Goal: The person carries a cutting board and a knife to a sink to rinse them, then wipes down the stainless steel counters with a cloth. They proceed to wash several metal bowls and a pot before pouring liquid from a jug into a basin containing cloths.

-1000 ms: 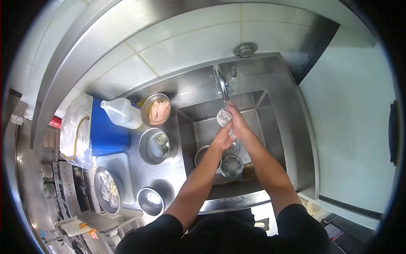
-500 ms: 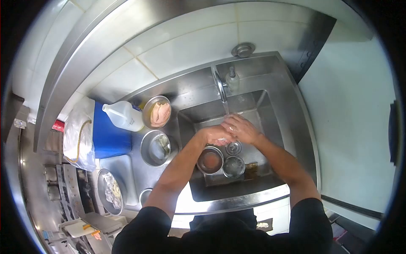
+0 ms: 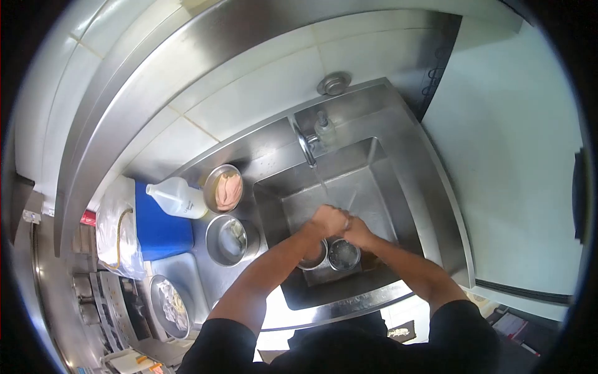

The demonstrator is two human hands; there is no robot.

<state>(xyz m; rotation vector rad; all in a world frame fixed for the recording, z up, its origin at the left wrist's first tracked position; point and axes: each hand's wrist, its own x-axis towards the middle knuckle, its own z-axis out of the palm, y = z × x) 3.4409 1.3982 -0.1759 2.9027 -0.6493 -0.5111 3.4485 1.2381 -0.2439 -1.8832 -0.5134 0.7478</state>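
Observation:
My left hand (image 3: pixel 330 220) and my right hand (image 3: pixel 357 232) are pressed together over the steel sink (image 3: pixel 398 193), both with curled fingers. What they hold, if anything, is hidden. Above them stands the curved faucet (image 3: pixel 303 143), from which a thin stream of water seems to fall toward the basin. Just below my hands, a round metal bowl (image 3: pixel 316 258) is partly covered by my left wrist. Beside it sits a smaller metal container (image 3: pixel 344 255) with clear liquid in it.
On the left counter are a bowl of pale pink meat (image 3: pixel 228 191), a metal pot (image 3: pixel 215 246), a translucent jug (image 3: pixel 177 198) and a blue box (image 3: pixel 159 227). An oval bowl with whitish pieces (image 3: pixel 171 305) lies nearer. A soap dispenser (image 3: pixel 324 129) stands behind the faucet.
My hands have moved down, away from the faucet's stream, and their fingers have curled closed. White material seen at my left palm is now hidden. The view has shifted.

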